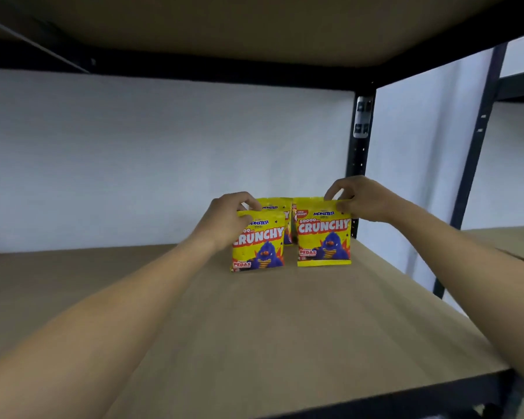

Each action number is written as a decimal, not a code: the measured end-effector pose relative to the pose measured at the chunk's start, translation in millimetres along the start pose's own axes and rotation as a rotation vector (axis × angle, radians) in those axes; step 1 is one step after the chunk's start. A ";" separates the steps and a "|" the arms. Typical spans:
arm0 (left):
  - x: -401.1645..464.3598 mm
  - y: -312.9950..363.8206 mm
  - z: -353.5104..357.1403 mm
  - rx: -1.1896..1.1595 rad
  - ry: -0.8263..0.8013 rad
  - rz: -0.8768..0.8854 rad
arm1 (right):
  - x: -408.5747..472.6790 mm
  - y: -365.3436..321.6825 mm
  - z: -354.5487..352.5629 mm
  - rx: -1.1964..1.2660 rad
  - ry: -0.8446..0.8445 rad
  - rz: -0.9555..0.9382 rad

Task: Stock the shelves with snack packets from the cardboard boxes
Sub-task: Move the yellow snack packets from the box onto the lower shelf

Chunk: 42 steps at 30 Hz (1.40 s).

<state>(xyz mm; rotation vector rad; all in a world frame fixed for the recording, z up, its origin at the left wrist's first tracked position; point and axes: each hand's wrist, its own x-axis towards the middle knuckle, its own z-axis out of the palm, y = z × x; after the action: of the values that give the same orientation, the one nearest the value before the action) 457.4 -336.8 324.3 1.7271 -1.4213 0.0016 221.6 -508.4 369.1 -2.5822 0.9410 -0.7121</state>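
Both bare forearms are reaching forward and converging toward the frame's centre. The left forearm [127, 300] is entering from seven o'clock and angling up toward one o'clock, its wrist bending slightly. The left hand [224, 217] is showing its back to the camera, fingers curling down and pinching the top edge of what it is holding. The right forearm [454, 252] is coming in from four o'clock and slanting toward ten o'clock. The right hand [360, 198] is sitting a little higher than the left, knuckles raised, with fingers and thumb pinching at its nine o'clock side.
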 end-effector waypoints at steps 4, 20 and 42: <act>30.4 -7.2 23.9 0.014 -0.006 -0.007 | 31.7 25.1 4.8 0.007 0.002 -0.002; 85.9 -50.6 89.3 0.294 0.292 0.122 | 79.6 73.9 67.7 -0.061 0.350 0.040; 97.4 -66.8 109.8 0.383 0.461 0.214 | 81.5 81.0 96.6 -0.181 0.423 -0.010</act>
<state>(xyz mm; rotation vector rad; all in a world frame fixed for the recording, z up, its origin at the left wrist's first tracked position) 489.5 -483.2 264.8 1.7134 -1.2982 0.7834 286.5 -611.9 282.0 -2.6414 1.1599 -1.2634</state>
